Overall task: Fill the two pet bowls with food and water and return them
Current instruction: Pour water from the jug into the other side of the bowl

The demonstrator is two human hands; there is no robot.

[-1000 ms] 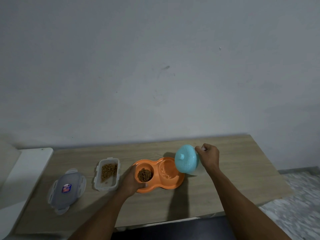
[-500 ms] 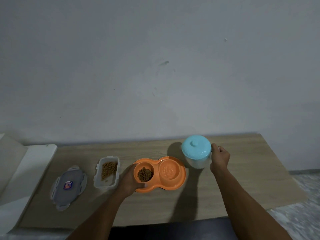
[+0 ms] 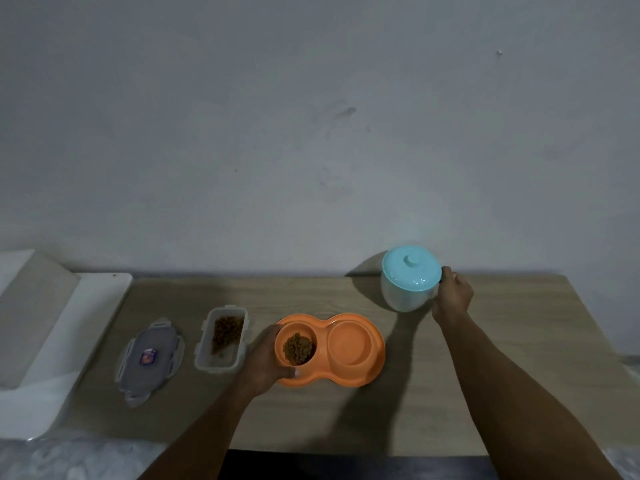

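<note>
An orange double pet bowl (image 3: 375, 358) lies on the wooden table (image 3: 502, 375). Its left well holds brown kibble (image 3: 299, 348); its right well looks wet and holds no kibble. My left hand (image 3: 266, 362) grips the bowl's left end, thumb on the front rim. A translucent jug with a light blue lid (image 3: 410, 277) stands upright at the back right of the table. My right hand (image 3: 452, 296) holds the jug's handle on its right side.
A clear food container (image 3: 221, 337) with some kibble sits left of the bowl, and its grey lid (image 3: 149, 358) lies further left. A white unit (image 3: 52, 327) borders the table's left end. A wall rises right behind the table.
The jug was tilted over the right well, then came upright and moved back and right onto the table. My left hand stayed on the bowl.
</note>
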